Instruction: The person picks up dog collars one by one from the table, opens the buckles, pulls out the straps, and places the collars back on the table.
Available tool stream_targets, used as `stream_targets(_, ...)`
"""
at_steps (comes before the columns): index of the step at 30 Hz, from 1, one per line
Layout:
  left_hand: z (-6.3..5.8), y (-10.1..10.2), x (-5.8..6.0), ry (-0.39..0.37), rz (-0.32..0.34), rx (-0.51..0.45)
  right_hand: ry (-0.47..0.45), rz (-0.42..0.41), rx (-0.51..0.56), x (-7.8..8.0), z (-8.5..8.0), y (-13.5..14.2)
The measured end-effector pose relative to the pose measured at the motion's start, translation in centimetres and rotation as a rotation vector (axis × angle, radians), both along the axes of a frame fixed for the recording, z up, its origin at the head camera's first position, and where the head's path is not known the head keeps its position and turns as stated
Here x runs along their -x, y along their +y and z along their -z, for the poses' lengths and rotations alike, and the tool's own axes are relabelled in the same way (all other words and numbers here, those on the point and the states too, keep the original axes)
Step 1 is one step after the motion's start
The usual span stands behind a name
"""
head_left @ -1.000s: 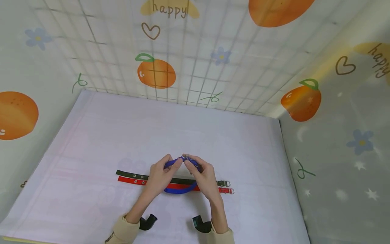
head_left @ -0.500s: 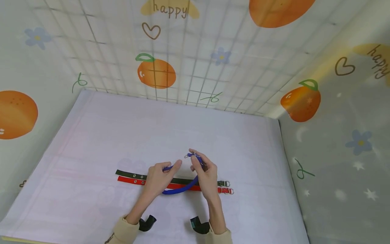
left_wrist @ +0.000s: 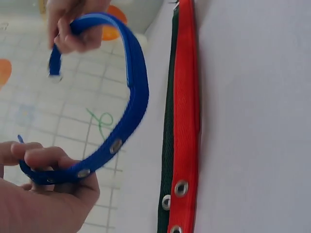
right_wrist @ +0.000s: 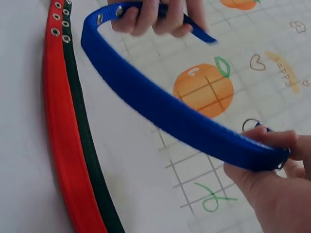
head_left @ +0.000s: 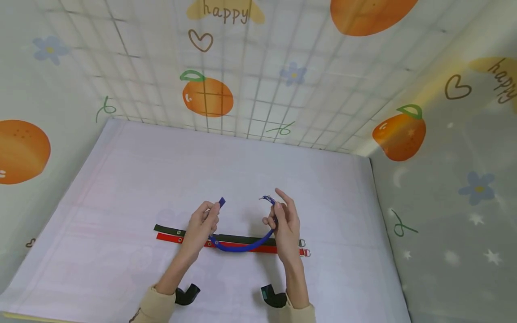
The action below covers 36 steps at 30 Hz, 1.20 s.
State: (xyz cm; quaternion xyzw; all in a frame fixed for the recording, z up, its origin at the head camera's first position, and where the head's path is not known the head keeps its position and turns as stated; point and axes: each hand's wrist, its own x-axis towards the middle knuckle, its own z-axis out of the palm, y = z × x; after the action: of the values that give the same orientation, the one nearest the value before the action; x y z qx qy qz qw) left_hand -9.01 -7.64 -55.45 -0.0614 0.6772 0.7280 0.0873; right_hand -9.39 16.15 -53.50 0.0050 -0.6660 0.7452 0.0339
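Observation:
A blue collar (head_left: pixel 242 248) with metal eyelets hangs in a downward curve between my two hands. My left hand (head_left: pixel 200 229) pinches its eyelet end, and the plain tip sticks up past the thumb. At the other end my right hand (head_left: pixel 287 229) grips the strap near the buckle and ring, its index finger raised in the head view. The right wrist view shows the wide padded middle of the blue collar (right_wrist: pixel 146 102). Below, a red collar (left_wrist: pixel 187 97) and a dark green collar (head_left: pixel 165 229) lie side by side, partly hidden behind the hands and blue strap.
A white-covered table (head_left: pixel 226 170) spreads under everything. Printed curtains with oranges surround it at the back and sides, a grid showing at the back (head_left: pixel 258 67). Black angled pieces (head_left: pixel 187 294) sit beside both wrists.
The hands were close together at the blue collar's ends. They have drawn apart, left hand leftward and right hand rightward, so the two ends separate and the strap opens into a wide curve.

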Motion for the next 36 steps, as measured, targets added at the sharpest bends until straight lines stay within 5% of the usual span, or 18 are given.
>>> stream_targets(15, 1.0, -5.5, 0.6, -0.034, -0.255, -0.262, -0.015, 0.238, 0.045, 0.1, 0.3, 3.7)
stream_targets(23, 1.7, -7.2, 0.4, -0.041, -0.294, -0.309, -0.035, 0.332, 0.043, 0.1, 0.8, 4.5)
stream_targets(29, 2.1, -8.8, 0.4, -0.012, -0.226, -0.178, -0.063, 0.421, 0.049, 0.0, 1.2, 5.1)
stream_targets(36, 2.0, -10.3, 0.2, 0.015, -0.212, 0.089, -0.162, 0.492, -0.186, -0.5, 1.6, 6.0)
